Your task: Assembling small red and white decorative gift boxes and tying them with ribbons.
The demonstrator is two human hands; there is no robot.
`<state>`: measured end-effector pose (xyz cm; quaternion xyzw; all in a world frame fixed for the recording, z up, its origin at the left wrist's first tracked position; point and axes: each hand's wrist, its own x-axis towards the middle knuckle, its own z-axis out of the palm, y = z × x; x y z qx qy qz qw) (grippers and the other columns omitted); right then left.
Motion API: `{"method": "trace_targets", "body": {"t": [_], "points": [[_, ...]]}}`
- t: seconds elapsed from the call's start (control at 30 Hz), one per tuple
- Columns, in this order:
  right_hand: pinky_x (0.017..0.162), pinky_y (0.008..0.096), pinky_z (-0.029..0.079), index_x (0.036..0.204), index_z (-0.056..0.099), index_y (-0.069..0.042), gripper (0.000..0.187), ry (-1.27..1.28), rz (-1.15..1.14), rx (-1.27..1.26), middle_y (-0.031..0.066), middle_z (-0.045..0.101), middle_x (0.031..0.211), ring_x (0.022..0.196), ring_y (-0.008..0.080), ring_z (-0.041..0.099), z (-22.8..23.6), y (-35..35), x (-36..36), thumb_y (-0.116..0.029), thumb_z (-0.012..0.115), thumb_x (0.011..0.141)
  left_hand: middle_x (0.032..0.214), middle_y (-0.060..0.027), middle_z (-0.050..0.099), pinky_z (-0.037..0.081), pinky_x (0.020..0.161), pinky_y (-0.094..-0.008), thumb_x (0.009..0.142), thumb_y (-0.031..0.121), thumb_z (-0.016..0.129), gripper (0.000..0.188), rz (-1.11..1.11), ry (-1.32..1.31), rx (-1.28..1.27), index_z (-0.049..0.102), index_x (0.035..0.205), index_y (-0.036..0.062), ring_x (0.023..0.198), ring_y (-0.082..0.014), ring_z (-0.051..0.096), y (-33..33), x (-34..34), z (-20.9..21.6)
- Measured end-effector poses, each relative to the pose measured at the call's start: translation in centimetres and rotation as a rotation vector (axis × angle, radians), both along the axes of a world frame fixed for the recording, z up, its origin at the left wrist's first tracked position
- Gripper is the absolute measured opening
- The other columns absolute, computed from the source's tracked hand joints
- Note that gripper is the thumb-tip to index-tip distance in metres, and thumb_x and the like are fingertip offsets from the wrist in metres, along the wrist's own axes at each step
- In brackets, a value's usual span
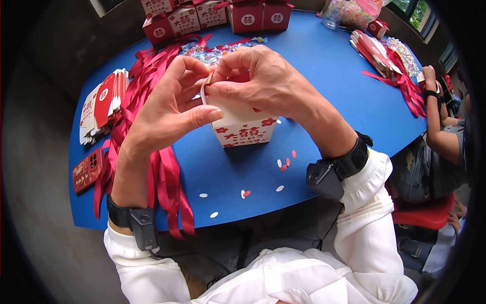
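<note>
A small white gift box [246,130] with red flowers and red characters stands on the blue table in front of me. At its top, my right hand [253,76] pinches the raised edge of a pale curved flap [204,92] between thumb and fingers. Across from it, my left hand [174,99] curls its fingers around the far side of the same flap, and its thumb lies along the box's upper edge. A bit of red shows under my right fingers. My hands cover most of the box's opening, so what is inside cannot be seen.
Red ribbons [169,175] trail down the table [314,61] at left, beside flat box blanks [104,104] and a red phone [87,170]. Wrapped candies [228,49] lie behind the box; finished boxes [248,19] stand at the back. Another person's arm [433,111] is at right.
</note>
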<state>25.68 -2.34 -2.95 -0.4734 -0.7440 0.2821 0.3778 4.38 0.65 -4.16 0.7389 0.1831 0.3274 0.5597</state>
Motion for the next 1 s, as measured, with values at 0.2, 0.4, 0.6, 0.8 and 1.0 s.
{"method": "trace_targets", "body": {"t": [0.2,0.4,0.6,0.8,1.0], "points": [[0.074,0.0359,0.058,0.091,0.078,-0.012,0.024,0.053,-0.016,0.001,0.0132,0.076,0.089,0.078,0.0223,0.073,-0.1,0.0,0.0,-0.033,0.076,0.08,0.125,-0.0144,0.058,0.052,0.101,-0.0377,0.078,0.026,0.087,0.067,-0.001,-0.017,-0.032,0.041,0.123,0.0046,0.125,-0.0257,0.056,-0.2,0.1,0.1],[0.083,0.0407,0.051,0.093,0.075,-0.013,0.028,-0.016,-0.083,0.089,0.0111,0.076,0.086,0.081,0.0239,0.073,-0.1,0.0,-0.1,-0.037,0.078,0.079,0.126,-0.0156,0.058,0.052,0.102,-0.0399,0.077,0.025,0.088,0.068,0.0,0.009,0.014,0.041,0.123,0.006,0.126,-0.0257,0.056,-0.3,0.3,0.0],[0.096,0.0433,0.035,0.101,0.074,-0.017,0.023,-0.109,-0.112,0.474,0.0064,0.074,0.087,0.088,0.0222,0.07,-0.4,-0.2,-1.0,-0.032,0.077,0.083,0.13,-0.0171,0.058,0.052,0.103,-0.0409,0.078,0.027,0.087,0.069,0.02,0.002,0.002,0.041,0.123,0.0048,0.125,-0.0248,0.057,-0.5,0.1,0.3],[0.098,0.0456,0.036,0.102,0.073,-0.02,0.02,-0.445,-0.058,0.888,0.0025,0.072,0.093,0.096,0.0202,0.068,-0.3,0.2,-0.2,-0.026,0.076,0.083,0.12,-0.0128,0.06,0.052,0.102,-0.0402,0.076,0.031,0.088,0.07,0.006,0.046,0.038,0.044,0.123,0.0039,0.121,-0.0229,0.059,-0.5,0.1,0.5],[0.097,0.0449,0.041,0.102,0.072,-0.017,0.024,-0.549,-0.055,0.961,0.0037,0.071,0.095,0.095,0.0217,0.068,-0.1,-0.1,-0.3,-0.024,0.077,0.08,0.118,-0.0102,0.058,0.051,0.102,-0.0394,0.076,0.03,0.088,0.067,-0.003,0.033,0.056,0.046,0.121,0.0038,0.12,-0.0218,0.059,-0.3,0.1,0.2]]}}
